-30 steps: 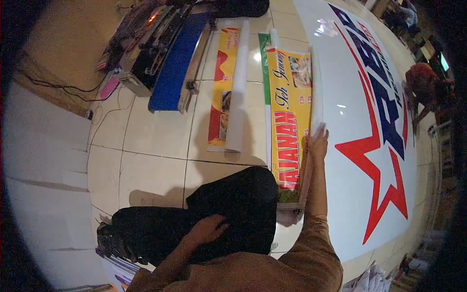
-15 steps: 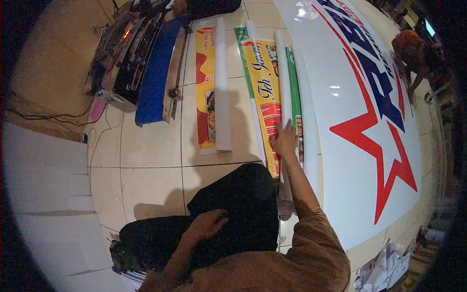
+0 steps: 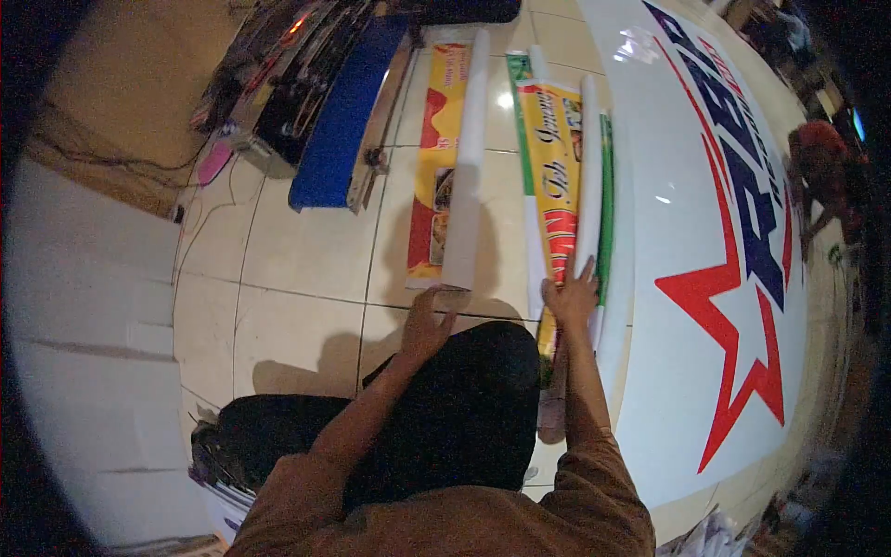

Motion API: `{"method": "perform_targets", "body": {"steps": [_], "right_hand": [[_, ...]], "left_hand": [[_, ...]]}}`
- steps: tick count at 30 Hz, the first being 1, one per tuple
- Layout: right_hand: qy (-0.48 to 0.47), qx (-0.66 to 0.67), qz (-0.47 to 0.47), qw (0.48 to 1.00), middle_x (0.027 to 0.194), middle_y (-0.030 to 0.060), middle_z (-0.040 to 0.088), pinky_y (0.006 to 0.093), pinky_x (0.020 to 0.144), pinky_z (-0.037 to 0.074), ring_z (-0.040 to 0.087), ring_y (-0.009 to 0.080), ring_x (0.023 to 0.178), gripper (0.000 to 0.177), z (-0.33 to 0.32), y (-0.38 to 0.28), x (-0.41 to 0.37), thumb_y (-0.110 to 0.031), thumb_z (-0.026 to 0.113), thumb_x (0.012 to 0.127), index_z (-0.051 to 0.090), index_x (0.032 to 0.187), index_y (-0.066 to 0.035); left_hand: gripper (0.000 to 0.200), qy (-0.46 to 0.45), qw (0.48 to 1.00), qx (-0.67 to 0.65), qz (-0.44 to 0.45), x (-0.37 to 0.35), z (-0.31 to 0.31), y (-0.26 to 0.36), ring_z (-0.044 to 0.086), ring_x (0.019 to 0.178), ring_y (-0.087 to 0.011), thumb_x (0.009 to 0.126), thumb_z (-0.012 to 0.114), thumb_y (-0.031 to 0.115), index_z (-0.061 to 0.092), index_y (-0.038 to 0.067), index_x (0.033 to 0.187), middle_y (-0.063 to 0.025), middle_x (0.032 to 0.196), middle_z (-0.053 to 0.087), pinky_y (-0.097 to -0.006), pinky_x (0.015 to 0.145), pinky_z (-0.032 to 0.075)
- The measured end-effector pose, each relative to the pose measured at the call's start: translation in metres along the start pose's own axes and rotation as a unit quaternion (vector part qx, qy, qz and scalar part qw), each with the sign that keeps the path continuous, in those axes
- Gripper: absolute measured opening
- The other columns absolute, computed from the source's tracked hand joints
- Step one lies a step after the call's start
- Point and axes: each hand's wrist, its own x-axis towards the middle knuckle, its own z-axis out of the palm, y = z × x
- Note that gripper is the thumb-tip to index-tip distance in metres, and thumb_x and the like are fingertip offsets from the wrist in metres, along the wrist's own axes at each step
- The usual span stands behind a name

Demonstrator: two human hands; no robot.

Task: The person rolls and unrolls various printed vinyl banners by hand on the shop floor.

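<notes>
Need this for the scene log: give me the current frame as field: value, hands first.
left hand: at the near end of the left banner; contact unclear
right hand: on the rolled edge of the middle banner
left banner: yellow and red, partly rolled
middle banner: yellow, partly rolled
large banner: white with red star, spread flat on the right
blue panel: upper left
floor: pale tiles
other person: far right
</notes>
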Motion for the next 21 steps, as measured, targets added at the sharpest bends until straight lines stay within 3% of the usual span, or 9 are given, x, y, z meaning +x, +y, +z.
{"method": "perform_targets", "body": {"steps": [1,3,6,7,9,12,14,15,21], "right_hand": [[0.011,0.003,-0.006,1.0,0.151,0.0218,0.014,0.0685,0.086,0.038,0.031,0.0513,0.125,0.078,0.002,0.009,0.007,-0.05,0.057,0.078,0.03,0.144,-0.019],[0.034,-0.027,-0.014,0.999,0.15,0.0221,0.016,0.0666,0.089,0.037,0.031,0.0493,0.126,0.077,-0.002,0.025,0.027,-0.049,0.057,0.079,0.03,0.144,-0.017],[0.101,-0.043,-0.075,0.991,0.149,0.0234,0.018,0.064,0.094,0.034,0.031,0.0476,0.127,0.077,-0.002,0.036,0.042,-0.045,0.058,0.08,0.029,0.144,-0.013],[0.149,-0.043,-0.108,0.982,0.148,0.0244,0.02,0.062,0.098,0.031,0.03,0.0465,0.128,0.078,-0.01,0.036,0.047,-0.041,0.06,0.081,0.027,0.145,-0.011],[0.024,0.173,-0.193,0.965,0.145,0.0262,0.026,0.0556,0.106,0.024,0.028,0.0444,0.131,0.078,-0.059,-0.013,0.034,-0.03,0.063,0.082,0.024,0.145,-0.008],[0.003,0.217,-0.325,0.92,0.145,0.0242,0.028,0.0485,0.111,0.019,0.02,0.0406,0.137,0.083,-0.094,-0.079,0.003,-0.019,0.068,0.077,0.022,0.145,-0.008],[0.035,0.234,-0.314,0.919,0.144,0.0241,0.031,0.0478,0.11,0.023,0.024,0.0393,0.136,0.08,-0.105,-0.11,0.005,-0.017,0.069,0.078,0.025,0.144,-0.007],[0.047,0.301,-0.296,0.905,0.139,0.0247,0.038,0.0452,0.106,0.03,0.034,0.0371,0.131,0.076,-0.112,-0.122,0.01,-0.017,0.068,0.079,0.028,0.142,-0.005],[0.13,0.497,-0.207,0.833,0.114,0.0232,0.06,0.0334,0.083,0.05,0.063,0.0265,0.1,0.058,-0.168,-0.162,0.024,-0.017,0.067,0.083,0.042,0.133,0.002]], "left_hand": [[0.067,0.026,0.999,0.036,0.031,0.017,0.017,-0.003,0.042,0.123,-0.0376,0.08,0.068,0.028,0.039,-0.003,0.132,-0.0251,0.132,0.043,-0.0433,0.105,0.033],[0.081,0.007,0.994,0.067,-0.081,0.05,0.015,0.036,0.04,0.124,-0.0403,0.075,0.071,0.028,0.03,-0.002,0.138,-0.0267,0.131,0.043,-0.0433,0.106,0.031],[0.087,0.035,0.996,0.055,-0.057,0.088,0.039,0.021,0.045,0.121,-0.0393,0.074,0.071,0.026,0.022,0.0,0.142,-0.0267,0.129,0.046,-0.0431,0.103,0.036],[0.087,0.026,0.996,-0.065,-0.047,0.1,0.033,0.03,0.048,0.117,-0.0385,0.074,0.07,0.024,0.022,0.0,0.142,-0.0262,0.125,0.049,-0.0425,0.1,0.039],[0.086,0.012,0.982,-0.187,-0.038,0.118,0.014,0.056,0.052,0.114,-0.0377,0.074,0.07,0.021,0.021,0.001,0.142,-0.0258,0.122,0.052,-0.0419,0.098,0.042],[0.07,-0.049,0.964,-0.26,-0.039,0.125,-0.044,0.117,0.063,0.092,-0.0297,0.079,0.064,0.021,0.03,0.001,0.137,-0.0209,0.109,0.06,-0.0386,0.083,0.05],[0.051,-0.166,0.912,-0.356,-0.118,0.131,-0.087,0.162,0.062,0.072,-0.0194,0.087,0.057,0.028,0.042,0.0,0.127,-0.0145,0.094,0.063,-0.0319,0.068,0.05],[0.062,-0.181,0.912,-0.361,-0.071,0.134,-0.093,0.167,0.054,0.064,-0.0132,0.091,0.044,0.051,0.048,-0.001,0.124,-0.0084,0.082,0.06,-0.0257,0.057,0.044],[0.094,-0.184,0.918,-0.349,0.02,0.131,-0.151,0.234,0.043,0.051,-0.0077,0.086,0.024,0.075,0.049,-0.007,0.124,-0.0017,0.06,0.053,-0.0227,0.05,0.032]]}}
